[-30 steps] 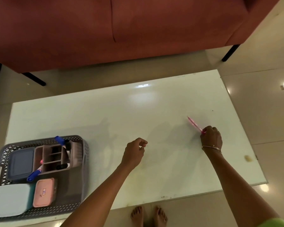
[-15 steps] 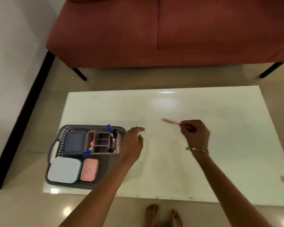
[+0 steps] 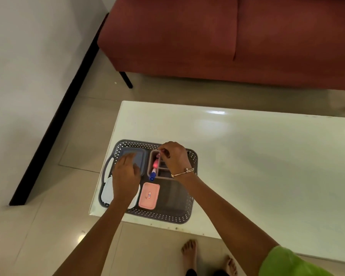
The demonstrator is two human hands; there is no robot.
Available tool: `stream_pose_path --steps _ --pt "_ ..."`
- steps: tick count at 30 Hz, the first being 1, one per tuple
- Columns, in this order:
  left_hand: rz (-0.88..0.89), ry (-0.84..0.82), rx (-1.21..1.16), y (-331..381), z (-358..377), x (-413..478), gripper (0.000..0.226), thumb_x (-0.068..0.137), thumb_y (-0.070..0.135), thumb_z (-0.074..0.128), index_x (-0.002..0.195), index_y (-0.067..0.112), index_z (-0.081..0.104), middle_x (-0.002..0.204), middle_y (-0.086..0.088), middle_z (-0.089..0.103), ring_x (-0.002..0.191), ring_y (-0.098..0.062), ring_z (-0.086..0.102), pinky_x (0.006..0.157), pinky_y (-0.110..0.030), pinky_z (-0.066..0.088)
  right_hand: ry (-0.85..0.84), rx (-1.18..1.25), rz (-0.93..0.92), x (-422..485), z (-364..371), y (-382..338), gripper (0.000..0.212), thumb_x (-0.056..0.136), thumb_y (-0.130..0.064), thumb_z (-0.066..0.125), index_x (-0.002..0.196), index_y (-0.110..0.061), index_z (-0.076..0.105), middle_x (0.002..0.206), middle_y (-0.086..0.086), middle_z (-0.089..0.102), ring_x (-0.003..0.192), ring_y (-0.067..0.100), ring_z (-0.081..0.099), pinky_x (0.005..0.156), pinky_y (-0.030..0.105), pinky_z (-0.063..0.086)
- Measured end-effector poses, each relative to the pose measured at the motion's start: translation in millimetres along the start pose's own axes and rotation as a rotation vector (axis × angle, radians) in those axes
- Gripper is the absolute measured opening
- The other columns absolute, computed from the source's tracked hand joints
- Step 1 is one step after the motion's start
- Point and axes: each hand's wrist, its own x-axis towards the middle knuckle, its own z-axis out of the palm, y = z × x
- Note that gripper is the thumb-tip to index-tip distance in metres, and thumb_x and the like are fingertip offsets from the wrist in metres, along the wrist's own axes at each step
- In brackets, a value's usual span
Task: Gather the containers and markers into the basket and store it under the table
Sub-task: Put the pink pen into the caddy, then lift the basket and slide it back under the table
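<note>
A grey perforated basket (image 3: 188, 213) stands on the left end of the white table (image 3: 267, 166). It holds a dark blue lidded container (image 3: 140, 156), a light blue container (image 3: 107, 191), a pink container (image 3: 149, 195) and a brown divided organizer (image 3: 163, 174). A blue-capped marker (image 3: 153, 174) leans in the organizer's left slot. My right hand (image 3: 174, 158) is over the organizer, fingertips pinched on a thin pink marker (image 3: 158, 155) that points down into that slot. My left hand (image 3: 126, 176) hovers over the two blue containers with fingers spread, hiding part of each.
A red sofa (image 3: 227, 36) on black legs (image 3: 126, 79) stands beyond the table. A white wall with a black skirting (image 3: 54, 120) runs along the left. My bare feet (image 3: 189, 250) are on the tiled floor at the table's near edge.
My right hand carried the pink marker left across the table to the organizer in the basket. My left hand moved from the bare tabletop to above the blue containers. The view swung left.
</note>
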Motion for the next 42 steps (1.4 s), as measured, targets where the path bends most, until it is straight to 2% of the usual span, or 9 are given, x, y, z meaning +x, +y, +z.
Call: stream_pose_path --steps 8,13,18,20,26,30,33,35,42 --pt "-0.043 -0.045 -0.044 -21.1 -0.5 -3.4 0.034 0.09 0.006 0.052 0.124 0.005 0.053 0.125 -0.016 0.06 0.116 -0.03 0.055 0.097 -0.042 0.048 -0.226 -0.2 0.003 15.4 40.2 5.7 0.024 0.079 0.005 0.05 0.097 0.0 0.066 0.098 0.019 0.068 0.094 0.033 0.06 0.08 0.031 0.041" --pt "-0.035 -0.108 -0.048 -8.5 -3.0 -6.7 0.037 0.091 0.006 0.05 0.129 0.006 0.049 0.13 -0.015 0.056 0.122 -0.03 0.05 0.102 -0.044 0.045 -0.231 -0.189 0.048 -2.2 32.4 5.6 0.032 0.084 -0.002 0.054 0.115 -0.006 0.06 0.116 0.016 0.064 0.106 0.031 0.059 0.096 0.036 0.045" --pt "0.094 -0.218 0.086 -1.9 -8.5 -12.2 0.05 0.096 0.018 0.042 0.144 0.012 0.028 0.153 -0.01 0.03 0.144 -0.026 0.021 0.121 -0.045 0.014 -0.205 -0.368 -0.015 -31.9 17.1 8.2 0.053 0.087 -0.027 0.057 0.137 -0.015 0.038 0.15 0.012 0.032 0.142 0.032 0.022 0.118 0.047 0.018" --pt "0.112 -0.246 0.133 -8.1 -13.6 -16.3 0.052 0.096 0.02 0.04 0.145 0.013 0.024 0.155 -0.009 0.025 0.146 -0.025 0.015 0.121 -0.044 0.008 -0.164 -0.339 0.076 -47.2 10.8 12.2 0.055 0.088 -0.025 0.056 0.138 -0.016 0.035 0.153 0.011 0.026 0.143 0.032 0.017 0.118 0.048 0.021" --pt "-0.023 -0.202 0.169 -60.0 -23.9 9.4 0.051 0.095 0.008 0.043 0.144 0.006 0.027 0.153 -0.013 0.03 0.144 -0.028 0.021 0.119 -0.043 0.013 0.198 -0.13 0.435 -74.9 2.9 40.0 0.029 0.091 -0.02 0.051 0.115 -0.004 0.056 0.117 0.019 0.063 0.107 0.034 0.058 0.088 0.037 0.048" --pt "-0.143 -0.243 0.166 -98.5 -16.4 38.9 0.049 0.096 0.007 0.044 0.141 -0.001 0.028 0.151 -0.02 0.03 0.141 -0.034 0.026 0.116 -0.044 0.023 0.352 -0.024 0.463 -70.5 11.3 54.2 0.032 0.091 -0.027 0.053 0.111 -0.002 0.061 0.112 0.021 0.067 0.102 0.035 0.061 0.085 0.039 0.048" --pt "-0.204 -0.22 0.104 -114.3 -10.6 50.5 0.026 0.091 0.005 0.053 0.115 -0.006 0.052 0.118 -0.028 0.06 0.107 -0.043 0.057 0.086 -0.046 0.047 0.423 -0.023 0.56 -68.5 17.2 67.2 0.033 0.092 -0.025 0.052 0.115 -0.004 0.06 0.118 0.02 0.065 0.108 0.034 0.061 0.093 0.041 0.047" --pt "-0.231 -0.239 0.092 -122.5 -9.7 49.6 0.015 0.09 0.004 0.055 0.1 -0.006 0.06 0.098 -0.027 0.067 0.09 -0.043 0.063 0.072 -0.044 0.047 0.41 -0.077 0.684 -71.9 23.5 75.2 0.034 0.09 -0.022 0.054 0.118 -0.002 0.058 0.12 0.022 0.063 0.11 0.036 0.059 0.096 0.043 0.046" --pt "-0.289 -0.225 -0.066 -140.8 -8.0 54.1 0.019 0.081 -0.01 0.057 0.097 -0.008 0.066 0.092 -0.028 0.07 0.087 -0.042 0.066 0.075 -0.043 0.05 0.432 -0.045 0.854 -71.5 38.8 74.1 0.014 0.082 -0.008 0.058 0.083 -0.002 0.071 0.078 0.025 0.072 0.076 0.041 0.066 0.075 0.042 0.054"
